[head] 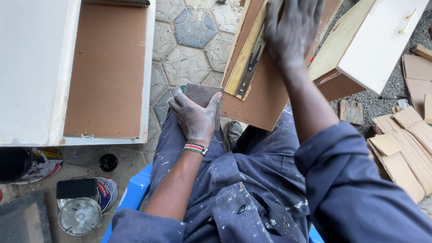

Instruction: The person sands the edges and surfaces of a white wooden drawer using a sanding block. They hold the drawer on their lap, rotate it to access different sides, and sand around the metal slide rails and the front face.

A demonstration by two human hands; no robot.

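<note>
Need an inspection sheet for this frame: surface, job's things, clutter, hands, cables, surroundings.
Surface: patterned paving tiles, dusty.
Job's things: brown drawer propped against the knees, metal runner on its side; sandpaper sheet on the lap.
Clutter: paint tins, a phone on one; cardboard scraps.
Hands: left hand presses the sandpaper sheet; right hand rests on the drawer.
Cables: nothing seen.
Surroundings: white drawers at left and upper right; gravel.

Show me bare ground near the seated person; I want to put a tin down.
The widest bare patch is the patterned paving between the white drawer at left and the drawer in hand. A smaller strip of floor lies under the white drawer. It is crowded by the paint tins lower left and the cardboard scraps at right.
</note>
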